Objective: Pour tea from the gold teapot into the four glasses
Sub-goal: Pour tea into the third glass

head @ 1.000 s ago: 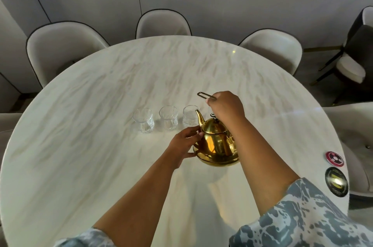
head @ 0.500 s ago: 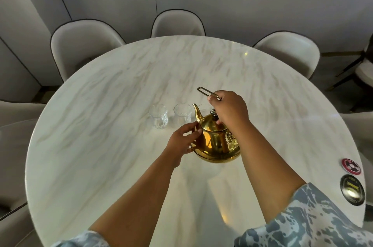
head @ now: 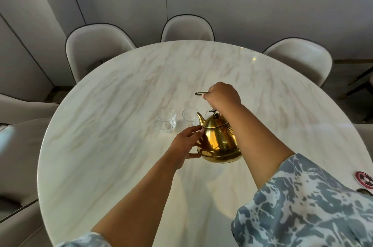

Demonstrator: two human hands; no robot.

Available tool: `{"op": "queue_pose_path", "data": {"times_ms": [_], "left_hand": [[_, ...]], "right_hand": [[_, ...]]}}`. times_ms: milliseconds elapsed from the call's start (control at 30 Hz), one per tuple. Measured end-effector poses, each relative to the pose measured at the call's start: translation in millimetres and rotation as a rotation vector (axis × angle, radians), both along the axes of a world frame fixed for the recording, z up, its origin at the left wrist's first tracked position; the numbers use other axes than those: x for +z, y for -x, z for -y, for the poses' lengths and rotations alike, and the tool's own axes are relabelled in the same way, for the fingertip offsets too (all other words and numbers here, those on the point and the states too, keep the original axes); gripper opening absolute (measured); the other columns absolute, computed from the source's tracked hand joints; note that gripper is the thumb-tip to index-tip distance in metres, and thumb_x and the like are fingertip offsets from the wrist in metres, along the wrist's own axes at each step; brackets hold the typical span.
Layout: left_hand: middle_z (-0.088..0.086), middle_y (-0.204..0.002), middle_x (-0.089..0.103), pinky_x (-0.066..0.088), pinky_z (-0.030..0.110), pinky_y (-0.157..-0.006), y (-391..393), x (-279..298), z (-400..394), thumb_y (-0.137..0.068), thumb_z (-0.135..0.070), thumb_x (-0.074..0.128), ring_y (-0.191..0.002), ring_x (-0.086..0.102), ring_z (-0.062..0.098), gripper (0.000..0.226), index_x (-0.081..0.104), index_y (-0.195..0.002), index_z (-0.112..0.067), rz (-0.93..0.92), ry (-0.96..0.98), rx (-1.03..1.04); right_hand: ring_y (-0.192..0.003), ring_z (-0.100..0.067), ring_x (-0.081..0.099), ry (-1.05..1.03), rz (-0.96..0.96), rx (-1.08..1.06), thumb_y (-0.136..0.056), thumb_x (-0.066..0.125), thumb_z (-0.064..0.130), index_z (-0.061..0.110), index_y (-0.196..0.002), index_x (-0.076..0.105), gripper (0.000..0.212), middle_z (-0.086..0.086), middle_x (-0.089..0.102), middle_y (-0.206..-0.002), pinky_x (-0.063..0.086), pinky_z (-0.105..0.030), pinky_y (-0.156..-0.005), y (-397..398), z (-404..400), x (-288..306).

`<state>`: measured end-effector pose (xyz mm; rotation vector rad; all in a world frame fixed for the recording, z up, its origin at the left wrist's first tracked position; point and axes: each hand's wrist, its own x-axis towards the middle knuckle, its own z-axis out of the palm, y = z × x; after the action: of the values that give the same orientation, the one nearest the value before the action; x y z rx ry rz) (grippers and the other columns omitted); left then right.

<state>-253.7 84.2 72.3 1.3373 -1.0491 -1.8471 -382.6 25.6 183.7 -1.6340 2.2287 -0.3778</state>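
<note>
The gold teapot (head: 219, 141) hangs a little above the marble table (head: 125, 129), spout pointing away to the left. My right hand (head: 222, 97) is shut on its thin top handle. My left hand (head: 186, 143) presses against the pot's left side, fingers spread on the metal. Two clear glasses stand just beyond the spout: one at the left (head: 167, 120), one right behind the spout (head: 189, 116). A third glass rim (head: 207, 113) peeks out behind the lid knob. Any further glass is hidden by the pot and my right arm.
Cream chairs ring the round table, among them one at the far left (head: 94, 48), one at the back (head: 186, 28) and one at the far right (head: 300, 59). Two round coasters, one red (head: 363, 179), lie at the table's right edge.
The view has swung so the table sits further right and lower. The teapot stays lifted in both hands, drawn slightly nearer to me, with one glass now hidden behind it.
</note>
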Motion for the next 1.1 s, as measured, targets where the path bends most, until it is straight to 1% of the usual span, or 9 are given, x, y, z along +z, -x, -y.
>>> {"op": "queue_pose_path", "data": {"times_ms": [133, 200, 300, 433, 633, 833, 933, 1033, 1100], "left_hand": [[-0.002, -0.11, 0.066, 0.06, 0.04, -0.075, 0, 2, 2, -0.092, -0.033, 0.065, -0.1, 0.064, 0.018, 0.037, 0.061, -0.127, -0.024, -0.007, -0.005, -0.002], [-0.001, -0.111, 0.066, 0.061, 0.04, -0.074, -1, 2, 3, -0.091, -0.034, 0.065, -0.099, 0.065, 0.019, 0.037, 0.061, -0.126, -0.023, -0.007, -0.006, -0.004], [-0.002, -0.107, 0.065, 0.061, 0.038, -0.071, -1, 2, 3, -0.091, -0.034, 0.065, -0.095, 0.066, 0.018, 0.031, 0.062, -0.121, -0.026, 0.004, -0.012, -0.009], [-0.002, -0.107, 0.065, 0.061, 0.036, -0.068, -3, 1, 2, -0.092, -0.034, 0.065, -0.096, 0.066, 0.019, 0.028, 0.062, -0.118, -0.028, 0.005, -0.023, -0.007], [-0.008, -0.104, 0.065, 0.059, 0.032, -0.064, -2, 2, 3, -0.092, -0.035, 0.063, -0.093, 0.065, 0.013, 0.035, 0.062, -0.126, -0.028, 0.007, -0.013, 0.028], [-0.008, -0.105, 0.063, 0.058, 0.031, -0.063, -2, 4, 3, -0.092, -0.038, 0.062, -0.091, 0.062, 0.01, 0.036, 0.061, -0.126, -0.027, 0.01, -0.016, 0.028], [-0.006, -0.106, 0.063, 0.059, 0.034, -0.07, -2, 3, 2, -0.091, -0.042, 0.062, -0.097, 0.061, 0.013, 0.039, 0.06, -0.126, -0.025, 0.01, -0.027, 0.021], [-0.005, -0.109, 0.061, 0.056, 0.044, -0.089, -3, 2, 2, -0.091, -0.044, 0.061, -0.112, 0.055, 0.021, 0.04, 0.06, -0.125, -0.024, 0.01, -0.053, 0.023], [-0.005, -0.108, 0.061, 0.055, 0.046, -0.09, -2, 2, 3, -0.092, -0.043, 0.06, -0.111, 0.055, 0.023, 0.039, 0.059, -0.126, -0.022, -0.003, -0.064, 0.023]], "right_hand": [[-0.047, -0.014, 0.045, -0.025, -0.029, -0.015, -0.093, 0.057, 0.023, 0.012, -0.061, 0.049, 0.035, 0.0, 0.049, -0.055, 0.028, -0.022, -0.044, -2, 8, 2], [-0.047, -0.015, 0.043, -0.043, -0.04, -0.025, -0.093, 0.057, 0.022, 0.013, -0.059, 0.045, 0.037, 0.0, 0.048, -0.056, 0.028, -0.022, -0.044, -4, 12, 3], [-0.046, -0.017, 0.047, -0.07, -0.045, -0.042, -0.093, 0.057, 0.02, 0.012, -0.06, 0.047, 0.035, -0.002, 0.051, -0.057, 0.03, -0.021, -0.043, -6, 14, 2], [-0.042, -0.018, 0.049, -0.092, -0.049, -0.043, -0.094, 0.056, 0.019, 0.01, -0.061, 0.048, 0.035, -0.003, 0.052, -0.054, 0.031, -0.02, -0.043, -9, 14, 2], [-0.04, -0.018, 0.049, -0.086, -0.034, -0.043, -0.094, 0.056, 0.017, 0.01, -0.06, 0.047, 0.036, -0.004, 0.052, -0.053, 0.034, -0.021, -0.042, -11, 16, 6], [-0.042, -0.019, 0.049, -0.073, -0.011, -0.054, -0.094, 0.056, 0.016, 0.009, -0.062, 0.047, 0.034, -0.005, 0.051, -0.056, 0.037, -0.022, -0.044, -12, 18, 10], [-0.046, -0.02, 0.049, -0.071, 0.008, -0.046, -0.094, 0.056, 0.016, 0.008, -0.066, 0.05, 0.029, -0.005, 0.051, -0.058, 0.041, -0.023, -0.049, -11, 18, 11], [-0.048, -0.02, 0.047, -0.075, 0.017, -0.046, -0.093, 0.056, 0.015, 0.009, -0.062, 0.045, 0.033, -0.006, 0.049, -0.058, 0.038, -0.022, -0.046, -11, 19, 10], [-0.051, -0.022, 0.049, -0.077, 0.018, -0.048, -0.093, 0.056, 0.015, 0.01, -0.061, 0.044, 0.034, -0.006, 0.048, -0.059, 0.038, -0.023, -0.047, -11, 19, 10]]}}
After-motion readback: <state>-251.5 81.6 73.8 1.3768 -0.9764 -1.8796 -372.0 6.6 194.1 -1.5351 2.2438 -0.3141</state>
